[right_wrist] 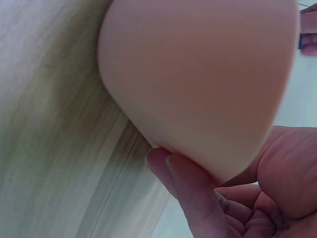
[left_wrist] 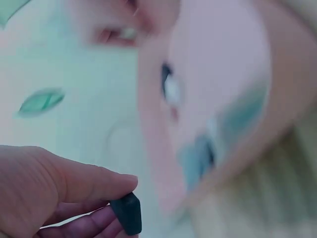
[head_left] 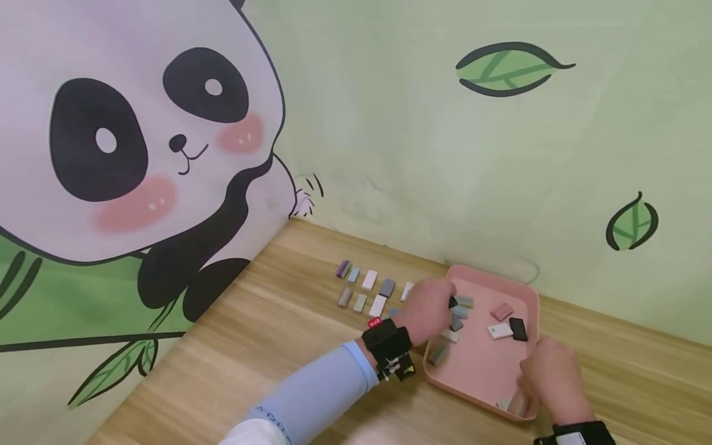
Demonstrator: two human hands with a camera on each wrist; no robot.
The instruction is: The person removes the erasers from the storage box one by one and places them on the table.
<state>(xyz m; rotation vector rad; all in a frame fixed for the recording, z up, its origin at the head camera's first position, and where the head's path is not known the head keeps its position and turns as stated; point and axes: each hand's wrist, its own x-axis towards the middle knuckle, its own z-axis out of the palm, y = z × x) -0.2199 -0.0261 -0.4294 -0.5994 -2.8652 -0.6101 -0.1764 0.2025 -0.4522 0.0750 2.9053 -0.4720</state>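
Note:
My left hand (head_left: 427,310) is over the left side of a shallow pink tray (head_left: 473,368). Between thumb and fingers it pinches a small black block (left_wrist: 128,214), seen clearly in the left wrist view. My right hand (head_left: 556,376) grips the tray's right wall near the front corner, its fingers curled at the edge in the right wrist view. Inside the tray, several grey-blue blocks (head_left: 460,311) lie along the left. A pink block (head_left: 502,311), a white block (head_left: 499,332) and another black block (head_left: 518,329) lie toward the right.
Left of the tray, small blocks lie in two rows on the wooden table (head_left: 300,290), among them a purple block (head_left: 342,269) and a white block (head_left: 369,280). Pale blocks (head_left: 517,405) sit in the tray's front right corner. Behind the table rises a painted green wall (head_left: 389,123).

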